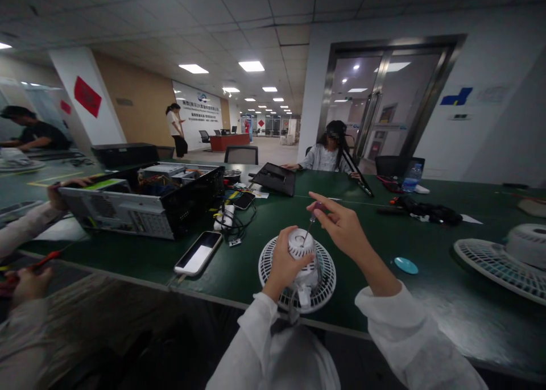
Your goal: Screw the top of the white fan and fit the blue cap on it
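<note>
Head view, fan point(327, 276), computer case point(128, 211) holding components point(164, 177)

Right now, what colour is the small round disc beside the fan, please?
Turquoise: the small round disc shows best in the head view.

The fan point(327, 272) is moulded in white plastic, matt and smooth. A thin metal shaft is shown by the screwdriver point(310, 226) above the fan. The desk point(426, 302) under the fan is surfaced in dark green, smooth with a dull sheen. Left of the fan, a phone point(198, 253) is faced with glossy glass; farther left, a case point(128, 211) is formed of grey matt sheet metal. Below the fan, white cloth sleeves point(405, 333) are seen.
</note>
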`<state>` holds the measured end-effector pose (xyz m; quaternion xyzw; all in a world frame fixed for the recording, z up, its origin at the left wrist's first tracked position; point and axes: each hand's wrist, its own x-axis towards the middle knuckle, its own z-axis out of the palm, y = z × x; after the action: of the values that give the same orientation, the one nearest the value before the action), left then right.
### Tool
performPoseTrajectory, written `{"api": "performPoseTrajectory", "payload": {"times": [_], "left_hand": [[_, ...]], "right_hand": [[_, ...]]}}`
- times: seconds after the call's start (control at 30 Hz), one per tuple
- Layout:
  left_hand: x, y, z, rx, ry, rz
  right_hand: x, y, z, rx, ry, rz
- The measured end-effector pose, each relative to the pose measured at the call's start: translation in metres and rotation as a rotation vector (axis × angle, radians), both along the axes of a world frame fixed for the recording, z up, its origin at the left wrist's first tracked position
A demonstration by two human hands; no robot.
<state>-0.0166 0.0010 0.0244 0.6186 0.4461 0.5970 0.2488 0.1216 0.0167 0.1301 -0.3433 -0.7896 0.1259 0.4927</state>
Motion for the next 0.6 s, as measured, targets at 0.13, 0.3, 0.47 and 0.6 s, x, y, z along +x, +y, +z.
{"api": "performPoseTrajectory", "payload": {"times": [0.13, 0.3, 0.47, 0.6], "left_hand": [[0.0000, 0.0004, -0.0003, 0.006, 0.011, 0.002], [-0.0003, -0.0008, 0.0004, 0.004, -0.006, 0.014], [-0.0002, -0.0011, 0.0006, 0.000, -0.016, 0.000], [0.0005, -0.0012, 0.0010, 0.007, -0.028, 0.001]], "right_hand": [[0.0014, -0.0019, 0.0011, 0.130, -0.061, -0.147], [0.0002, -0.0047, 0.0014, 0.235, -0.169, -0.260], [-0.0023, -0.0032, -0.0014, 0.162, -0.128, -0.138], [-0.0067, -0.0039, -0.0054, 0.213, -0.079, -0.208]]}}
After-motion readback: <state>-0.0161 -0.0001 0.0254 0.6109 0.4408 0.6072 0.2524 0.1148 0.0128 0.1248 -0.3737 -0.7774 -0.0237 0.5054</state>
